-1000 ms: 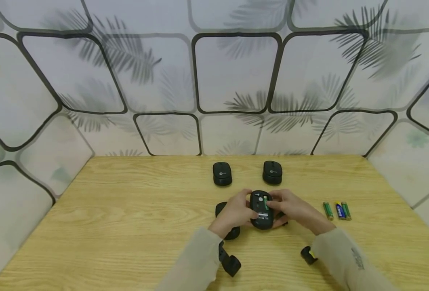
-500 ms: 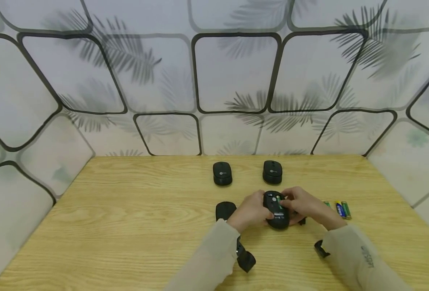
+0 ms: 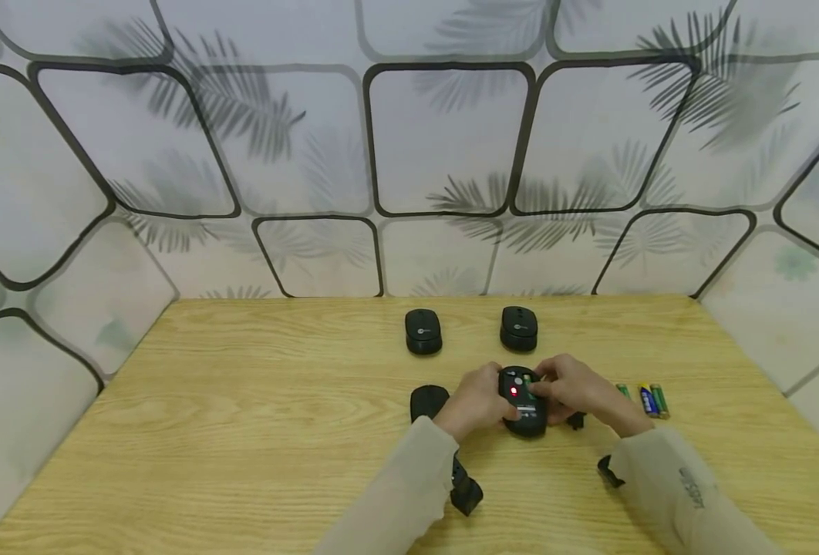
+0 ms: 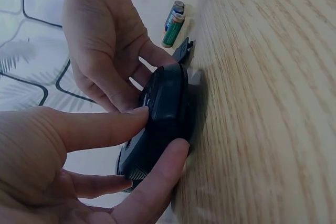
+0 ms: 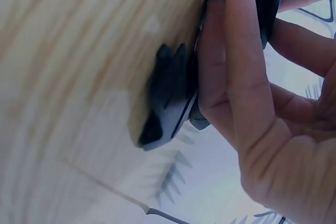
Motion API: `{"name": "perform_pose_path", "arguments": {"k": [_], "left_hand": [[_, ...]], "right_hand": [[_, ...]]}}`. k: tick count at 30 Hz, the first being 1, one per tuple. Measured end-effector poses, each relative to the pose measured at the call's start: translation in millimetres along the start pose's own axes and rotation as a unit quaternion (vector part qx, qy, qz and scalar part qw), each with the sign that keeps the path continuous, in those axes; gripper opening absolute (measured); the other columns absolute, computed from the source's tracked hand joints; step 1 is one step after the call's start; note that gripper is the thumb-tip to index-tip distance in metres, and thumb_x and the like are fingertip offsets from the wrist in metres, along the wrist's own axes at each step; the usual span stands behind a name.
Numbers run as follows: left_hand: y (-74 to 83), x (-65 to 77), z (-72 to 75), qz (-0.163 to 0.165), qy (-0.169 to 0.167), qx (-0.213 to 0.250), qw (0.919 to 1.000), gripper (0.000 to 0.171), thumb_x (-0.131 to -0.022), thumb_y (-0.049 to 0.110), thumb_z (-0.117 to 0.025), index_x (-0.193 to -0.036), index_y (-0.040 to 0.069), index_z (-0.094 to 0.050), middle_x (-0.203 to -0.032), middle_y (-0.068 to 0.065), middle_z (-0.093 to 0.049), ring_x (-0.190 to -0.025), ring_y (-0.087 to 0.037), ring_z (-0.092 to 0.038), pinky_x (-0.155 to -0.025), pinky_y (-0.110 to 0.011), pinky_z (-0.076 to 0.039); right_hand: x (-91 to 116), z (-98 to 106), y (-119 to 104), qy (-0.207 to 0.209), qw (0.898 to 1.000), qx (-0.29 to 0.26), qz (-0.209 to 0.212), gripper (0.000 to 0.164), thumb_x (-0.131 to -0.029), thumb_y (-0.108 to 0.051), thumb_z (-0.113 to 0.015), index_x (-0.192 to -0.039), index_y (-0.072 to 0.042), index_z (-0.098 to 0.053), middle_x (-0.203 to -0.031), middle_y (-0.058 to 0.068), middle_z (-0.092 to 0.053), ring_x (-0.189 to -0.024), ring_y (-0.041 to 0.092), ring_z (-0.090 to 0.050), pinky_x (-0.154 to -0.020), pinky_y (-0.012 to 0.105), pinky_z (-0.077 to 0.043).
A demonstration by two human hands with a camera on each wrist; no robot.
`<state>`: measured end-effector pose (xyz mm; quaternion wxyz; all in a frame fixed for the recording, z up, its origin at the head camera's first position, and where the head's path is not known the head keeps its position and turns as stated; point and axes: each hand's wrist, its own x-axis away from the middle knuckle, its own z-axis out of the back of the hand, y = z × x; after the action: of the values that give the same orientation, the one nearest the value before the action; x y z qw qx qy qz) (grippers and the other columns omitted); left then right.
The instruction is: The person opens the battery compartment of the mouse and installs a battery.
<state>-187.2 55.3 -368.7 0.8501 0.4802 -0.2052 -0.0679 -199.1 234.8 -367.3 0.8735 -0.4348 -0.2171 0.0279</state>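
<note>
A black computer mouse [image 3: 529, 425] is held bottom side up above the table, a red light [image 3: 513, 391] glowing on its underside. My left hand [image 3: 473, 402] grips its left side, thumb on the underside. On the opposite side my right hand [image 3: 571, 387] holds the mouse, its thumb pressing on a green battery [image 3: 528, 381] in the battery slot. The thumb partly hides that battery. In the left wrist view, fingers of both hands surround the mouse body [image 4: 167, 95]. Beside the right hand lies a small black cover-like piece [image 5: 168, 98] on the table.
Two black mice [image 3: 423, 331] [image 3: 518, 328] stand upright at the back of the wooden table [image 3: 243, 432]. Another black mouse [image 3: 429, 401] lies left of my left hand, partly hidden by it. Several loose batteries [image 3: 648, 401] lie to the right. A patterned wall covering [image 3: 444, 139] rises behind.
Both hands and the mouse have shifted right since the first frame, then slightly back left. The red light on the mouse's underside is now lit. The right thumb stays at the battery slot.
</note>
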Motion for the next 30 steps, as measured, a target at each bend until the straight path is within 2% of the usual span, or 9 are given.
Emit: {"name": "perform_pose_path", "arguments": {"k": [4,8,12,17,21,25,30], "left_hand": [[-0.9,0.8,1.1,-0.011,0.001,-0.022,0.9997,0.065,-0.083,0.002,-0.082,-0.141,-0.001,-0.052,-0.125,-0.017,-0.063,-0.099,-0.022,-0.064,-0.077,-0.032,-0.061],[-0.9,4.6,6.7,-0.033,-0.004,-0.084,0.9959,0.07,-0.087,0.014,-0.082,-0.146,0.001,-0.049,-0.128,-0.015,-0.064,-0.11,-0.023,-0.062,-0.094,-0.036,-0.055],[-0.6,8.0,17.1,-0.063,-0.009,-0.111,0.9918,0.071,-0.089,0.018,-0.08,-0.149,0.002,-0.046,-0.127,-0.016,-0.065,-0.114,-0.026,-0.062,-0.093,-0.039,-0.056],[-3.7,13.6,30.9,-0.072,-0.017,-0.082,0.9939,0.068,-0.092,0.019,-0.077,-0.15,0.004,-0.045,-0.132,-0.019,-0.062,-0.122,-0.031,-0.059,-0.097,-0.044,-0.054],[-10.9,22.1,41.5,-0.081,-0.012,-0.068,0.9943,0.068,-0.093,0.019,-0.076,-0.151,0.004,-0.044,-0.133,-0.02,-0.06,-0.121,-0.034,-0.059,-0.097,-0.048,-0.054],[-19.7,34.0,54.1,-0.101,-0.008,-0.048,0.9937,0.067,-0.093,0.015,-0.074,-0.151,0.0,-0.043,-0.134,-0.023,-0.057,-0.114,-0.035,-0.062,-0.094,-0.05,-0.055],[-32.0,45.5,67.9,-0.113,0.002,-0.03,0.9931,0.066,-0.094,0.009,-0.073,-0.15,-0.003,-0.042,-0.132,-0.025,-0.056,-0.104,-0.031,-0.064,-0.085,-0.044,-0.059]], "right_hand": [[0,1,0,0.0,1.0,0.007,-0.001,0.026,-0.102,-0.004,-0.056,-0.117,0.018,-0.058,-0.092,0.018,-0.065,-0.064,0.018,-0.067,-0.058,0.032,-0.063],[4,4,1,0.007,1.0,0.008,0.006,0.03,-0.104,-0.007,-0.056,-0.119,0.018,-0.06,-0.09,0.016,-0.066,-0.066,0.019,-0.067,-0.06,0.034,-0.064],[8,11,2,0.025,1.0,-0.003,0.016,0.033,-0.105,-0.007,-0.054,-0.124,0.019,-0.056,-0.097,0.019,-0.064,-0.071,0.021,-0.066,-0.063,0.037,-0.064],[10,17,0,0.041,0.999,-0.008,0.025,0.033,-0.104,-0.007,-0.054,-0.125,0.019,-0.054,-0.107,0.024,-0.06,-0.075,0.022,-0.066,-0.065,0.037,-0.065],[12,17,-1,0.045,0.998,-0.021,0.039,0.033,-0.104,-0.006,-0.054,-0.126,0.019,-0.053,-0.108,0.024,-0.059,-0.076,0.022,-0.066,-0.065,0.037,-0.065],[14,15,-4,0.041,0.996,-0.039,0.063,0.036,-0.104,-0.006,-0.054,-0.129,0.02,-0.05,-0.107,0.024,-0.058,-0.078,0.023,-0.065,-0.065,0.04,-0.065],[17,9,-14,0.028,0.994,-0.053,0.094,0.038,-0.104,-0.007,-0.055,-0.131,0.02,-0.049,-0.107,0.023,-0.06,-0.08,0.025,-0.066,-0.064,0.039,-0.065]]}}
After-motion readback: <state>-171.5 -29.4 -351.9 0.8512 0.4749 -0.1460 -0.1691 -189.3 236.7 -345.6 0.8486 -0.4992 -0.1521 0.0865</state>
